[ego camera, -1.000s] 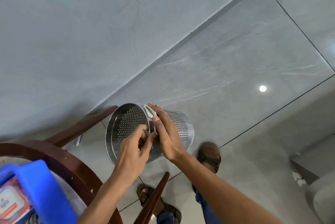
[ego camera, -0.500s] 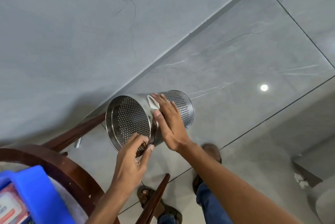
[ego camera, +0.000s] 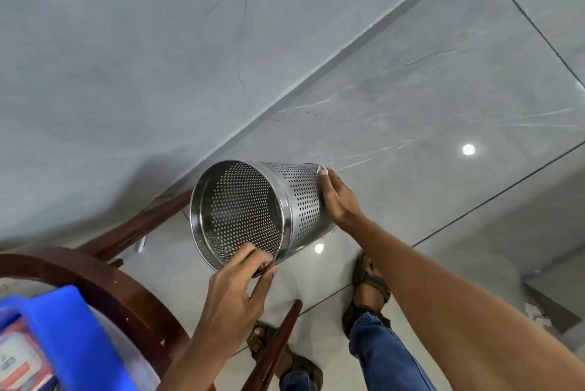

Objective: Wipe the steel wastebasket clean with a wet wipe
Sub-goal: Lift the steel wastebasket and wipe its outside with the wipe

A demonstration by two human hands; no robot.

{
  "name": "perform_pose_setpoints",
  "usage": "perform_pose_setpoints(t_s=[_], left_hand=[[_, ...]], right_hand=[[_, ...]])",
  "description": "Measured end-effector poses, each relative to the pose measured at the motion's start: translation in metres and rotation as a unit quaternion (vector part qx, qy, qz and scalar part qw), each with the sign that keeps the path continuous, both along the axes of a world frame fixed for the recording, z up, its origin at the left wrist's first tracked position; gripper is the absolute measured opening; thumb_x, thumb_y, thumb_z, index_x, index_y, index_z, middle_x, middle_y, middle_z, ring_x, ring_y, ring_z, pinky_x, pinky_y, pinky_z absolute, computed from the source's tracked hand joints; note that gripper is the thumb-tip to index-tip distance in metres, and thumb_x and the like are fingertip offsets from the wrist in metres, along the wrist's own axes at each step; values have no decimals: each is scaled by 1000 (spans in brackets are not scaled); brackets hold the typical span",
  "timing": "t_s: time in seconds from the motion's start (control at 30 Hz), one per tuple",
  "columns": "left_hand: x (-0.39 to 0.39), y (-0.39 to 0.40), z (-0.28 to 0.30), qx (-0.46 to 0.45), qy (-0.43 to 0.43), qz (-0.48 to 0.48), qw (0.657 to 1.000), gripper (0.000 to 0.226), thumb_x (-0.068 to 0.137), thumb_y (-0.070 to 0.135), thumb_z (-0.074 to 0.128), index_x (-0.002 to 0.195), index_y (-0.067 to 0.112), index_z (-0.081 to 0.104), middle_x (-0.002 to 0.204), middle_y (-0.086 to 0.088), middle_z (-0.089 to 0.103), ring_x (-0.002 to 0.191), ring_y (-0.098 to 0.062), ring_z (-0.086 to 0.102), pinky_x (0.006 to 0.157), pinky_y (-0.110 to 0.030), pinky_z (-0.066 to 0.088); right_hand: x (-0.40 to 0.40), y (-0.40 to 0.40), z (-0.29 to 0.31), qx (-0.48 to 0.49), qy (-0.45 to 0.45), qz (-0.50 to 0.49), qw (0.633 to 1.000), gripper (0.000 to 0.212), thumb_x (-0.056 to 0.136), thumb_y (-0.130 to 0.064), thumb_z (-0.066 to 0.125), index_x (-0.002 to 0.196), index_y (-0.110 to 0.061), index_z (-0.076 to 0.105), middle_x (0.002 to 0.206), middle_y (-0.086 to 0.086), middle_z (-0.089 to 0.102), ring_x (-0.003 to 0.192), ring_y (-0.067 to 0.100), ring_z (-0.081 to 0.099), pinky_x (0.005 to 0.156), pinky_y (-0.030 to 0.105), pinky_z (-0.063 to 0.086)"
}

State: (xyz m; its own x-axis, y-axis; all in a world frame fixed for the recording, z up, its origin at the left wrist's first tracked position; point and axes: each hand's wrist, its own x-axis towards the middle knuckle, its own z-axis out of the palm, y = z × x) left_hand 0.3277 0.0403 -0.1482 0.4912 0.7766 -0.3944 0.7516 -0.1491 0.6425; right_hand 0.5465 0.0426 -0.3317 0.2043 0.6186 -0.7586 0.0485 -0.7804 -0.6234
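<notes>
The perforated steel wastebasket (ego camera: 243,210) is held in the air on its side, its open mouth facing me. My left hand (ego camera: 235,292) pinches the lower rim, fingers inside and thumb outside. My right hand (ego camera: 340,197) lies flat on the outer wall near the closed base end. A white wet wipe (ego camera: 320,168) is pressed under its fingers, and only a small corner shows past the fingertips.
A round dark wooden table (ego camera: 104,283) with a blue-lidded container (ego camera: 53,336) sits at lower left. Wooden legs (ego camera: 275,346) slant beneath the basket. My sandalled feet (ego camera: 368,283) stand on the grey tiled floor (ego camera: 411,112), with the grey wall (ego camera: 110,58) behind.
My right hand has slid with the wipe along the outer wall from the rim to the base end. The basket has risen and swung a little to the right.
</notes>
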Motion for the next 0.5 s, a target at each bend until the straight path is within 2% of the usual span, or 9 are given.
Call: perform_pose_setpoints(t_s=[0.17, 0.3, 0.5], left_hand=[[4, 8, -8, 11, 16, 5, 1000, 14, 104, 15, 68, 90, 19, 66, 89, 13, 54, 78, -14, 63, 65, -34, 57], [6, 18, -15, 31, 28, 2, 999, 12, 102, 11, 70, 91, 15, 66, 90, 9, 55, 76, -13, 62, 65, -35, 58], [6, 30, -30, 45, 60, -9, 997, 17, 96, 3, 72, 91, 16, 61, 91, 11, 53, 78, -8, 58, 68, -13, 46]], right_hand=[[-20, 3, 30, 85, 27, -30, 996, 56, 118, -51, 38, 169, -28, 46, 178, -5, 43, 169, 16, 31, 140, 47, 21], [-41, 0, 57, 170, 48, -46, 983, 56, 117, -48, 44, 170, -31, 43, 177, -11, 43, 169, 9, 32, 139, 48, 28], [-65, -4, 71, 241, 39, -103, 964, 48, 116, -43, 54, 163, -32, 55, 163, -15, 62, 155, 3, 54, 128, 40, 48]])
